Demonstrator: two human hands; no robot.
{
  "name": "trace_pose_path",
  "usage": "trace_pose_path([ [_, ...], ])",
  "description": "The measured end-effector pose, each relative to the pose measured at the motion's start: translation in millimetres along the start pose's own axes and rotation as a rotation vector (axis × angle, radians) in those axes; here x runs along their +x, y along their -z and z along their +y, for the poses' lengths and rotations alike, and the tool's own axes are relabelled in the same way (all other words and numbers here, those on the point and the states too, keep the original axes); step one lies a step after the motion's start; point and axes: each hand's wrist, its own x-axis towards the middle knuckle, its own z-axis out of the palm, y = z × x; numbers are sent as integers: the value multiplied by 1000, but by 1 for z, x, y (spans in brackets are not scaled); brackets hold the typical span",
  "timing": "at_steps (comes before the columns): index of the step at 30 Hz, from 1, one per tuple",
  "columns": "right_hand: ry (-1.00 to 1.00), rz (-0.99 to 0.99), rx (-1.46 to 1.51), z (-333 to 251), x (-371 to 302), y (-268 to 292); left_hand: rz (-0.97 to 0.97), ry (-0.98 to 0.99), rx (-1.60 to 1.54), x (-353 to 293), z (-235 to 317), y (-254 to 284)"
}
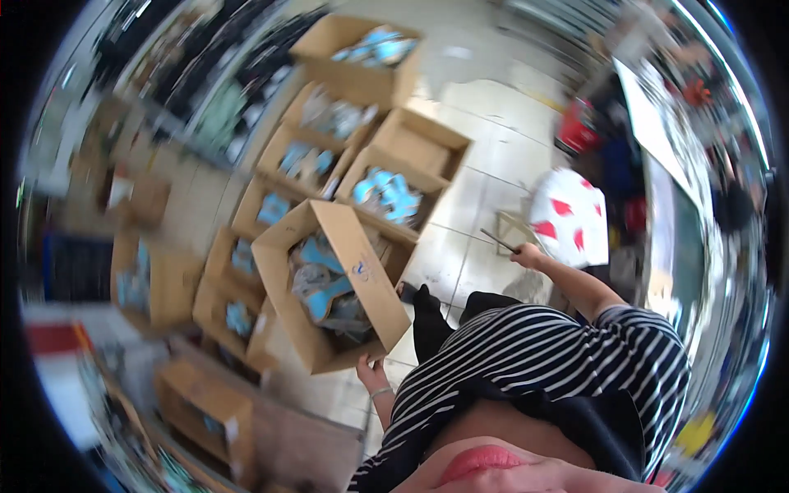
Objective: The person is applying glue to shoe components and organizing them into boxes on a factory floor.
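Note:
My left hand (374, 376), with a band on its wrist, is at the near edge of an open cardboard box (374, 271), its fingers closed on the rim. The box sits tilted above other boxes. Inside it lie light blue pieces (329, 297) and clear plastic wrapping (311, 279); their exact kind I cannot make out. Out to the right, my right hand (527, 255) is closed around a thin dark stick-like tool (498, 241), which points left, away from the box.
Several open cartons (386, 185) with blue pieces stand ahead and to the left. A stool with a white, red-patterned cover (569, 215) is on my right, beside a red object (577, 127). Racks (222, 90) line the far left. Pale tiles (493, 189) cover the floor.

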Motion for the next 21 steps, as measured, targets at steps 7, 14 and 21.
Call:
trace_pose_path([
  [7, -159, 82, 192, 134, -109, 0, -432, -183, 654, -24, -18, -103],
  [14, -346, 354, 603, 251, -264, -39, -590, 39, 732, -163, -122, -289],
  [21, -561, 651, 882, 332, -338, -48, -900, -41, 813, -274, -327, -485],
])
